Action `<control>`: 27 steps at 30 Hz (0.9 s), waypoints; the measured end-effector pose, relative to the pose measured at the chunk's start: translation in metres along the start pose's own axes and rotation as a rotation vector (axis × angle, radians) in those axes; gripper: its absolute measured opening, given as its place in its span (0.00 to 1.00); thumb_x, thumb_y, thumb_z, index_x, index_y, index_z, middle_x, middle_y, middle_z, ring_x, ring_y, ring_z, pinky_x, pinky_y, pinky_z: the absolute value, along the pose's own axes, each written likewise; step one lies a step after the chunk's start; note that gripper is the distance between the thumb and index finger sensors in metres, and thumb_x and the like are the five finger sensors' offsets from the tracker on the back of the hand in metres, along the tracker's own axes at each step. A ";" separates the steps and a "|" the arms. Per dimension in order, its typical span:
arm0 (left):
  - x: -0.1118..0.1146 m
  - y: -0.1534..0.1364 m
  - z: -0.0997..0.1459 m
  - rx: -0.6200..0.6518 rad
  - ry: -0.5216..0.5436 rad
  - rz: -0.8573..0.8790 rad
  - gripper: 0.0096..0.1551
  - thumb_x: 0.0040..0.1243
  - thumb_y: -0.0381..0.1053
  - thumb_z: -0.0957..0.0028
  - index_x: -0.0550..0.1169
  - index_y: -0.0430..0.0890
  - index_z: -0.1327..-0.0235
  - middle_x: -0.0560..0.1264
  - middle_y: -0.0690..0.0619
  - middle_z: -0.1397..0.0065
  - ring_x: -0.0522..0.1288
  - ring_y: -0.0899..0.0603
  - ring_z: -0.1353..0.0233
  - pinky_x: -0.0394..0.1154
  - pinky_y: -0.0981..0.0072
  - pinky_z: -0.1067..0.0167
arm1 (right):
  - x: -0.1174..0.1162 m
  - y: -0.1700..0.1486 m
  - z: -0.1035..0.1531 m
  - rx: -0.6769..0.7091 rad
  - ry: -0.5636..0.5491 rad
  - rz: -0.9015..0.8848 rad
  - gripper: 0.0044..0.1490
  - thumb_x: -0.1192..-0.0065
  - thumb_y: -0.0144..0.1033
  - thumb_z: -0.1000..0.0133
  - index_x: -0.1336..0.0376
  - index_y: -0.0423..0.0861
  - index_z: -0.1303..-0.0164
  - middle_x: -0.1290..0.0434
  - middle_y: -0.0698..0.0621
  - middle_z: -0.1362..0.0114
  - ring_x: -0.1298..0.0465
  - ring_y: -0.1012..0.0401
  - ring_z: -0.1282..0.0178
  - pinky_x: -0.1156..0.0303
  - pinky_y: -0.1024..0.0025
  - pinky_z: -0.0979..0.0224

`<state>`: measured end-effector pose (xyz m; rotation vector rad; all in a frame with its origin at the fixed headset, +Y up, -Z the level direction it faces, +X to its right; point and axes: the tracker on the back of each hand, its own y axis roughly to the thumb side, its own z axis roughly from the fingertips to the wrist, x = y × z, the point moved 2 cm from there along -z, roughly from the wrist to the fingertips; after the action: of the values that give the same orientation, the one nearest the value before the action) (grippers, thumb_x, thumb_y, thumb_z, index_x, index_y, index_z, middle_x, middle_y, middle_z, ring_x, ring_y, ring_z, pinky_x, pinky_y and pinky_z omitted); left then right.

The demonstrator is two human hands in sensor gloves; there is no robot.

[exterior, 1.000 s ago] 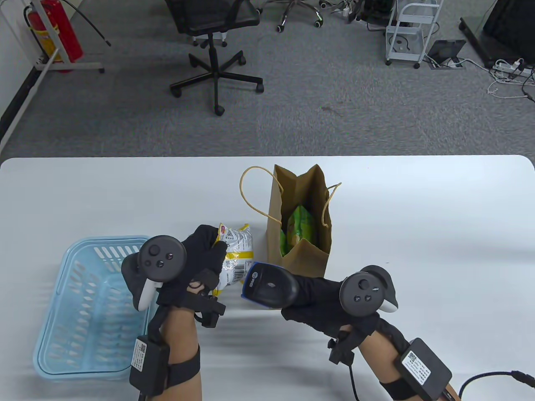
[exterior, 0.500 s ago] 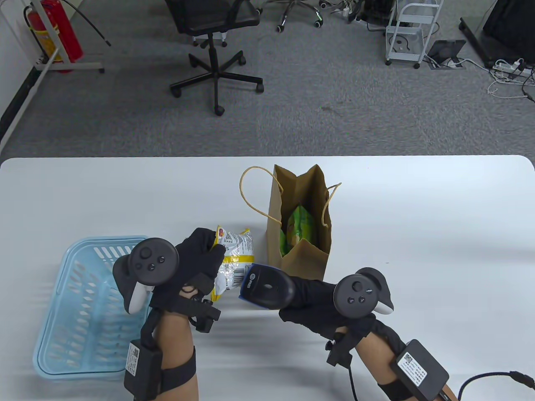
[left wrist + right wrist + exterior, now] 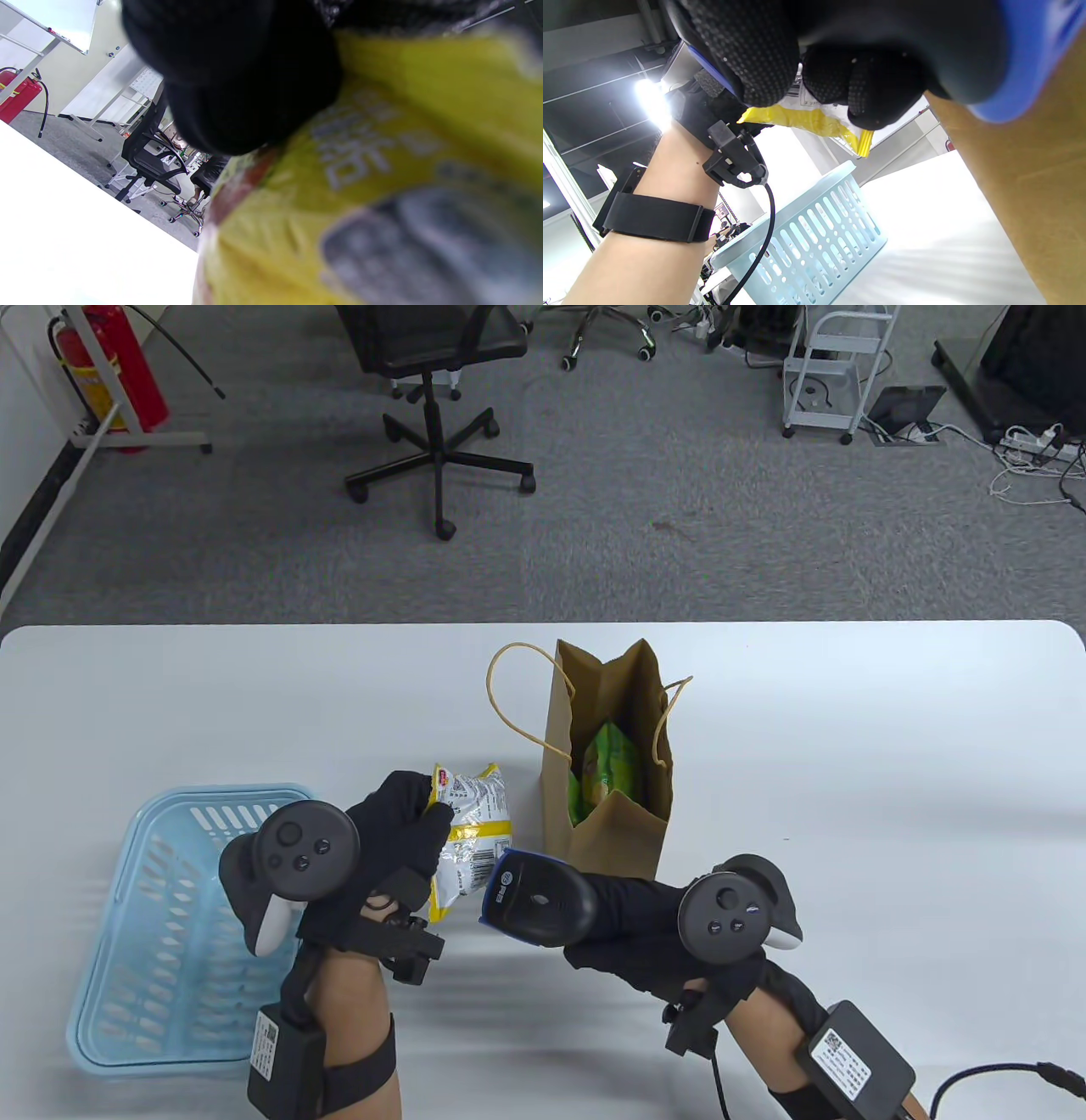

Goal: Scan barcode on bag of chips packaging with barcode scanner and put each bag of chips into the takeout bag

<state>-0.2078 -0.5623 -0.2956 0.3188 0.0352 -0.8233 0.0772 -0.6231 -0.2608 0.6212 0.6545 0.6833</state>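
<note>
Left hand [image 3: 386,848]: fingers curled round yellow chip bag [image 3: 467,836], held above counter [image 3: 848,746] with printed back turned toward scanner, likely so barcode faces reader. Right hand [image 3: 657,929]: fingers wrapped round barcode scanner [image 3: 534,899], nose just beside bag's lower edge, aimed at code. Paper takeout bag [image 3: 607,831] stands upright, mouth open, just beyond both hands; green chip bag [image 3: 607,768] already inside. Blue basket [image 3: 182,925] at left. Judged step: scan, then drop-in.

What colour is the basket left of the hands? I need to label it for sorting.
Light blue, with slotted walls: the basket shows best in the table view.
</note>
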 end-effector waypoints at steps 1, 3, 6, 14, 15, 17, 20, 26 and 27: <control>-0.002 0.001 0.000 0.002 0.011 0.001 0.21 0.68 0.50 0.43 0.84 0.38 0.45 0.86 0.50 0.58 0.88 0.40 0.61 0.84 0.72 0.70 | 0.002 -0.001 0.000 0.000 -0.004 -0.011 0.40 0.28 0.39 0.40 0.40 0.36 0.22 0.22 0.39 0.38 0.15 0.47 0.50 0.22 0.42 0.42; -0.003 0.003 0.001 0.010 0.017 0.004 0.21 0.68 0.50 0.43 0.84 0.38 0.45 0.86 0.50 0.58 0.88 0.40 0.61 0.84 0.72 0.69 | 0.004 -0.002 0.001 0.006 -0.003 -0.037 0.40 0.28 0.39 0.41 0.40 0.35 0.22 0.22 0.39 0.38 0.15 0.47 0.50 0.22 0.42 0.43; -0.003 0.007 0.002 0.021 0.022 -0.002 0.21 0.68 0.50 0.43 0.84 0.39 0.45 0.86 0.51 0.58 0.88 0.40 0.61 0.84 0.72 0.69 | 0.006 0.000 0.002 0.010 -0.009 -0.030 0.40 0.28 0.39 0.40 0.40 0.36 0.22 0.22 0.39 0.38 0.15 0.47 0.50 0.22 0.42 0.43; -0.035 0.016 0.026 0.029 0.269 0.005 0.21 0.67 0.50 0.42 0.82 0.40 0.42 0.85 0.51 0.55 0.87 0.39 0.57 0.84 0.70 0.66 | 0.031 0.018 0.012 0.098 -0.073 -0.086 0.41 0.29 0.40 0.40 0.41 0.35 0.21 0.22 0.39 0.38 0.15 0.47 0.50 0.22 0.43 0.43; -0.040 0.020 0.031 0.039 0.320 0.010 0.21 0.66 0.50 0.41 0.81 0.41 0.41 0.84 0.51 0.53 0.87 0.39 0.56 0.84 0.70 0.65 | 0.038 0.021 0.015 0.111 -0.093 -0.092 0.41 0.29 0.40 0.40 0.41 0.35 0.21 0.22 0.39 0.38 0.15 0.48 0.50 0.22 0.43 0.43; -0.049 0.036 0.039 0.087 0.470 0.059 0.21 0.65 0.49 0.42 0.80 0.41 0.41 0.84 0.50 0.53 0.86 0.38 0.55 0.83 0.70 0.66 | 0.053 0.025 0.021 0.133 -0.142 -0.106 0.41 0.29 0.40 0.39 0.41 0.35 0.21 0.22 0.39 0.38 0.15 0.48 0.50 0.22 0.43 0.43; -0.055 0.074 0.035 0.173 0.521 0.061 0.21 0.65 0.50 0.42 0.80 0.41 0.40 0.84 0.51 0.52 0.86 0.39 0.54 0.83 0.70 0.66 | 0.075 0.027 0.032 0.147 -0.214 -0.111 0.41 0.30 0.41 0.39 0.41 0.35 0.21 0.22 0.39 0.38 0.15 0.48 0.50 0.22 0.43 0.43; -0.032 0.140 -0.011 0.209 0.375 -0.059 0.21 0.64 0.51 0.41 0.80 0.43 0.39 0.83 0.52 0.51 0.86 0.39 0.52 0.83 0.70 0.64 | 0.116 0.024 0.058 0.152 -0.370 -0.144 0.41 0.30 0.41 0.39 0.41 0.35 0.21 0.22 0.39 0.38 0.15 0.48 0.50 0.22 0.43 0.43; -0.023 0.149 -0.022 0.200 0.334 -0.077 0.21 0.65 0.51 0.41 0.80 0.43 0.39 0.83 0.52 0.51 0.86 0.39 0.52 0.83 0.69 0.64 | 0.125 0.023 0.065 0.155 -0.408 -0.152 0.41 0.30 0.41 0.39 0.41 0.35 0.21 0.22 0.39 0.38 0.15 0.48 0.50 0.22 0.43 0.43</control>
<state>-0.1135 -0.4446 -0.2736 0.6446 0.2796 -0.8439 0.1896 -0.5372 -0.2451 0.8177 0.3708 0.3502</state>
